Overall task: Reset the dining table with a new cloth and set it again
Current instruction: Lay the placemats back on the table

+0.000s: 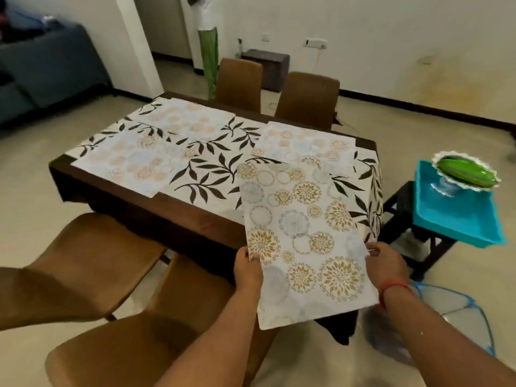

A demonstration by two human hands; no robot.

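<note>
A white placemat (303, 236) with gold and grey floral circles hangs over the table's near right corner. My left hand (248, 270) grips its left edge and my right hand (386, 263) grips its right edge. The dining table (173, 216) wears a brown cloth with a white runner (212, 163) printed with dark leaves on top. Three matching placemats lie flat on it: one at the near left (125, 160), one at the far left (184, 118), one at the far right (307, 143).
Two brown chairs (83, 263) stand in front of me on the left, two more (307, 96) behind the table. At right a dark stool (402, 219) carries a blue tray (452, 216) with a white stand holding a green object (465, 173). A blue mesh cover (458, 308) lies on the floor.
</note>
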